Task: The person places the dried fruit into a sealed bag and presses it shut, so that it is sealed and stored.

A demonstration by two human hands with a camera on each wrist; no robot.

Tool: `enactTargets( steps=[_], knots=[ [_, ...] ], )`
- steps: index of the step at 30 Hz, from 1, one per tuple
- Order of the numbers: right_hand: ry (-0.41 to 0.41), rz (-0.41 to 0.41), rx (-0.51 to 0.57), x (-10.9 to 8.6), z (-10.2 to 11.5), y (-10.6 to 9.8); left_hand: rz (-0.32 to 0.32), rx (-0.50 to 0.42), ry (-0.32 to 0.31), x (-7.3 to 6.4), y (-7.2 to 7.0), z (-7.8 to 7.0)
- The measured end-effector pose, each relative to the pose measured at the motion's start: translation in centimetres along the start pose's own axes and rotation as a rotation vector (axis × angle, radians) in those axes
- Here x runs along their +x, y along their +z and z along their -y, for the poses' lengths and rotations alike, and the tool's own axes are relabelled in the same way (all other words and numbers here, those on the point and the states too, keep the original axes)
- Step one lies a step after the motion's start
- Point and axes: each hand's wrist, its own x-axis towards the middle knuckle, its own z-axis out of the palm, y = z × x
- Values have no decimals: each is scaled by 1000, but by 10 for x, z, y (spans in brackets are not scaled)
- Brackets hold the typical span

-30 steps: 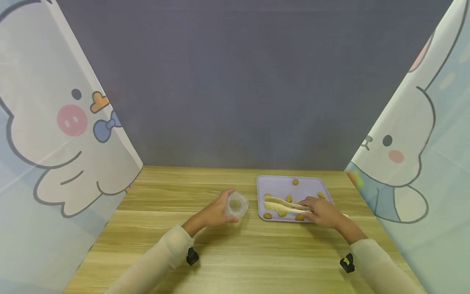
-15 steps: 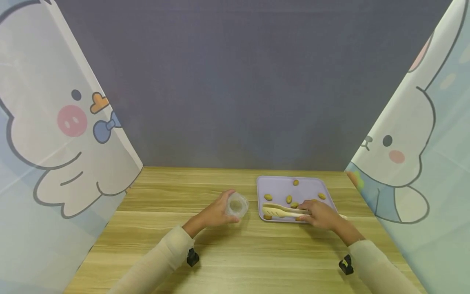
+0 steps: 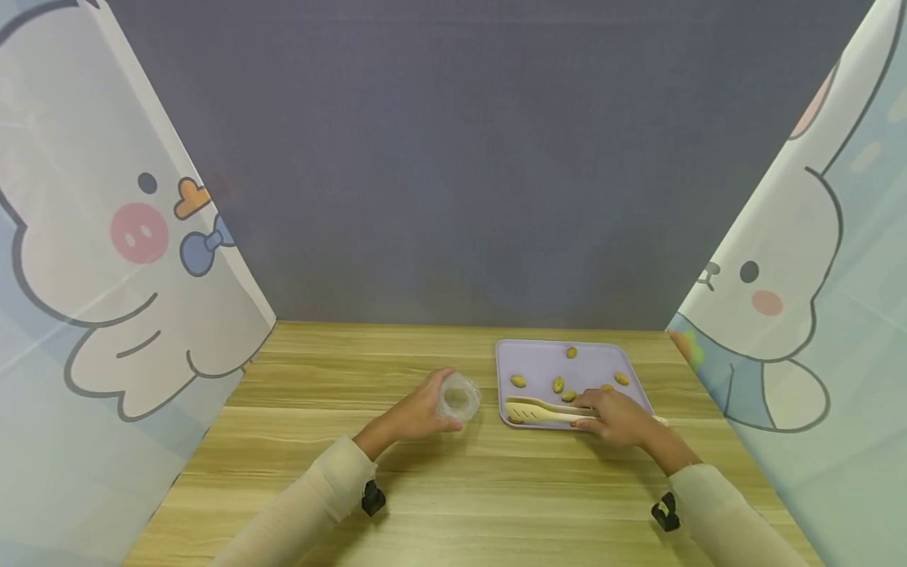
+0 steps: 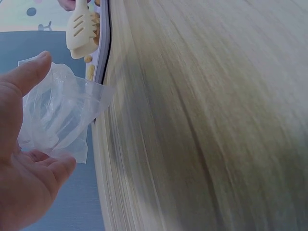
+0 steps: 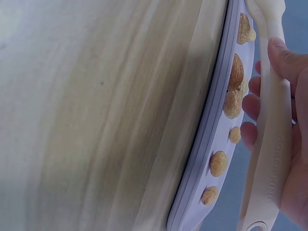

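While left hand (image 3: 421,411) grips clear container (image 3: 459,397), right hand (image 3: 618,417) holds cream tongs (image 3: 533,410) over lilac tray (image 3: 534,358), which contains brown nuts (image 3: 558,384); tongs are nearer tray's front edge than before.

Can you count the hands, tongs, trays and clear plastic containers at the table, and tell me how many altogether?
Hands: 2, left hand and right hand
Tongs: 1 pair
Purple tray: 1
Clear plastic container: 1
Total: 5
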Motion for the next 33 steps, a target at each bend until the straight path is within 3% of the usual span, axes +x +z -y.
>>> enactTargets(
  steps=[9, 18, 24, 33],
  knots=[
    [16, 13, 7, -1, 1, -1, -3, 3, -21, 1, 2, 4],
    [-26, -66, -18, 0, 1, -6, -2, -13, -20, 0, 1, 3],
    [22, -76, -5, 1, 1, -16, -5, -9, -16, 1, 1, 2],
    [-67, -230, 15, 9, -2, -22, 0, -8, -4, 2, 1, 2]
  ],
)
